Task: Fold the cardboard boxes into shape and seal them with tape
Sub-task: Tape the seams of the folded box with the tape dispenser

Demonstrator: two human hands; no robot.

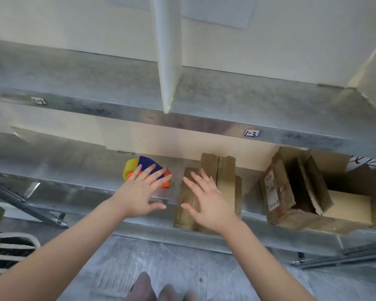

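View from a head camera, looking down over two bare arms that reach toward a metal shelf. A stack of flat boxes, brown cardboard not yet folded into shape, lies on the shelf directly under and ahead of the right hand. The stack's long axis runs away from the person, front to back, leaning slightly right at the far end, and its near end reaches the shelf's front edge.

The right hand is spread wide, fingers straight, palm down over the near half of the stack, and grips nothing. Whether the palm rests on the cardboard or hangs just above it cannot be told.

The left hand is spread flat the same way, holding nothing, just beside the stack on its left. Its fingers cover part of a tape dispenser, yellow, blue and orange, that sits on the same shelf.

The right hand is the nearer one to the boxes, the left the nearer to the tape. An open box stands well apart to the right.
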